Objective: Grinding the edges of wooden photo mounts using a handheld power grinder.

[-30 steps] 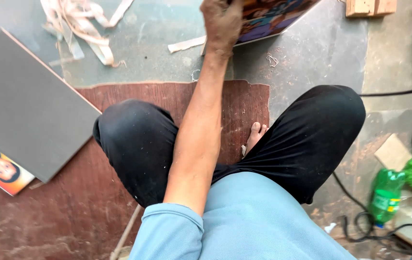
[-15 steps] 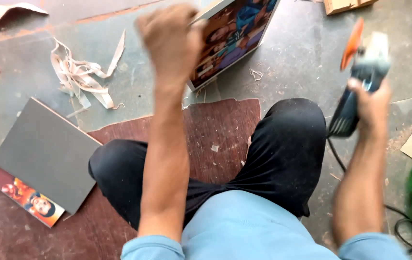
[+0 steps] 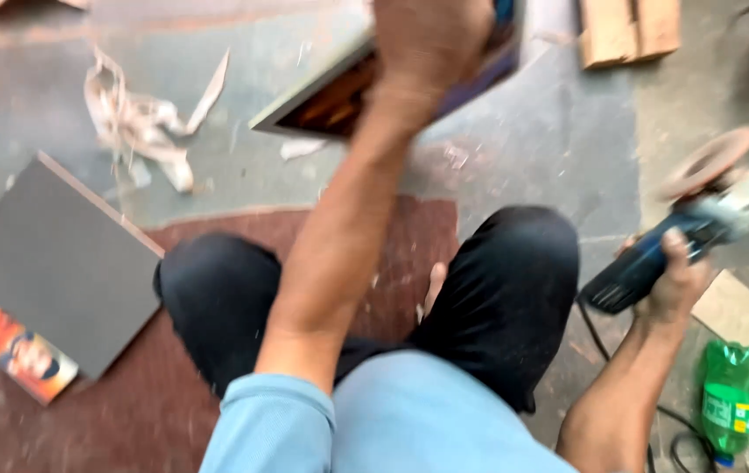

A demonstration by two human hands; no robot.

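Though blurred, left hand [image 3: 431,44] fingers grip the picture board [image 3: 339,96] — right hand [image 3: 676,280] fingers the grinder [image 3: 654,254].

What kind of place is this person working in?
Probably a small floor workshop for mounting pictures on boards: an angle grinder in the right hand, a picture board in the left hand, paper scraps.
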